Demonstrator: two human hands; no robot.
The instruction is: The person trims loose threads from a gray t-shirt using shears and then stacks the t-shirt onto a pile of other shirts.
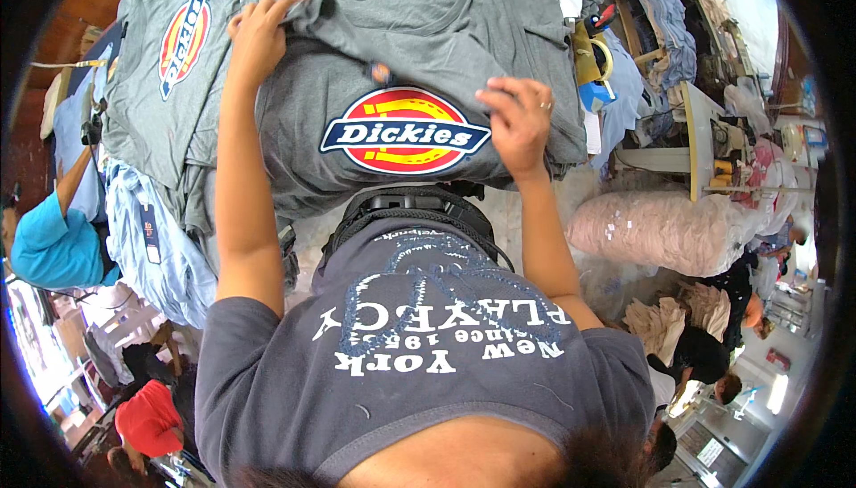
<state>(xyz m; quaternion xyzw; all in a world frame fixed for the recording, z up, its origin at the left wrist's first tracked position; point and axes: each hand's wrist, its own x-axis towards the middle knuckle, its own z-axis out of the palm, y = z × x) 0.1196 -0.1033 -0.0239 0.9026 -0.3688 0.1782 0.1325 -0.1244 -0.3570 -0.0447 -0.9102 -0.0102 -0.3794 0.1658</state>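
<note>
Grey T-shirts lie heaped in front of me. A fold of one grey T-shirt is lifted and slightly blurred between my hands, with a small orange-and-blue label on it. At the upper left, my left hand pinches the rolled end of that fold. My right hand, wearing a ring, has its fingers curled on the fold's other end. Just below lies a large red, yellow and blue oval print on the grey cloth. A similar print shows sideways on a shirt to the left.
A yellow tape roll sits right of the heap. Farther right lies a plastic-wrapped pinkish bundle. Light blue garments hang at the left, beside a person in a blue top. Another person wears red at lower left.
</note>
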